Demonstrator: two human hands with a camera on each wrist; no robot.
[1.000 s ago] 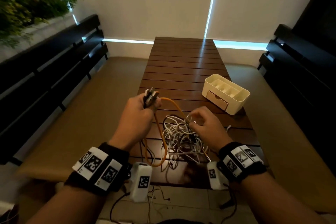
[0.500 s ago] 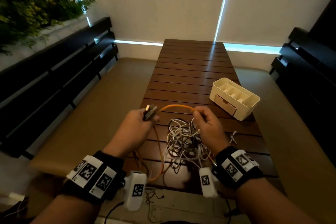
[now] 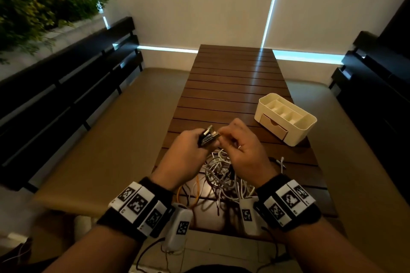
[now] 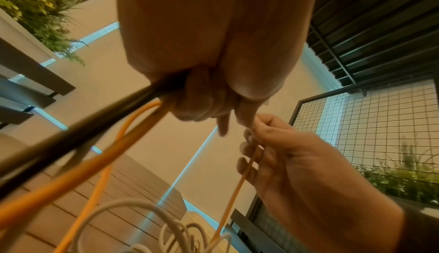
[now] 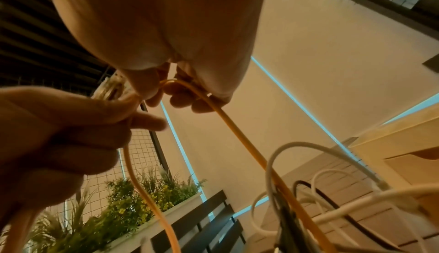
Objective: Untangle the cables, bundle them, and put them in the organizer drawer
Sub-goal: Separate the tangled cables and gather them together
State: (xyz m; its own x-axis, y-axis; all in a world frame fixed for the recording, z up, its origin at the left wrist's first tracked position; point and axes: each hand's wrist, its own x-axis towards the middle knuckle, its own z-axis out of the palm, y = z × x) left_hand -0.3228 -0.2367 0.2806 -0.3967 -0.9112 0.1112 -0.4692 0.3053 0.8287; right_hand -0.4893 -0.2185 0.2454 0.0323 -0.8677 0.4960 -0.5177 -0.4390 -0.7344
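Note:
My left hand (image 3: 190, 150) grips a bunch of cable plugs (image 3: 208, 136) above the table, with dark and orange cable (image 4: 99, 155) running out of its fist. My right hand (image 3: 241, 146) is right beside it, its curled fingers holding a loop of the same orange cable (image 5: 228, 125). Below both hands a tangle of white cables (image 3: 221, 175) lies on the wooden slat table (image 3: 233, 77), mixed with dark strands and the orange cable (image 3: 196, 193). The cream organizer (image 3: 288, 117) stands at the right, its drawer (image 3: 274, 126) closed.
A loose white cable end (image 3: 281, 162) lies on the table right of the tangle. Padded benches (image 3: 111, 128) with dark slatted backs flank the table on both sides. A planter with greenery (image 3: 33, 6) sits at the upper left.
My right hand has moved left and up along the orange cable until it meets my left hand. The arc of orange cable that spanned the gap between them is gone.

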